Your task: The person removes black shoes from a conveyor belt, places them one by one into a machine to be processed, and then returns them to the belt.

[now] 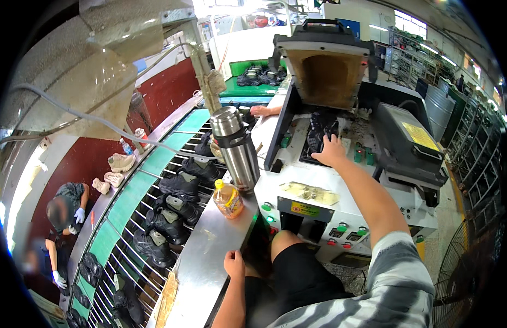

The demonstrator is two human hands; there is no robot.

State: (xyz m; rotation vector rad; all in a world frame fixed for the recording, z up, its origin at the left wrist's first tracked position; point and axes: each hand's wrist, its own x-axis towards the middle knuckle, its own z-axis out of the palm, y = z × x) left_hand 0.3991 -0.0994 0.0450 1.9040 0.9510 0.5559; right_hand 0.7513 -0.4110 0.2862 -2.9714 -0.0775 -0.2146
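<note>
A black shoe lies sole-up in the bay of a press machine, under its raised lid. My right hand reaches into the bay, its thumb and fingers set around the near end of the shoe. By the edge of the steel table, my left hand is curled closed, with nothing visible in it. A steel thermos and a bottle with a yellow cap stand on that table, ahead of my left hand.
Several black shoes sit on a roller rack beside a green conveyor belt. Another person's hand rests beyond the thermos. Two people work at the far left, near beige shoes. A second press lid is lowered at right.
</note>
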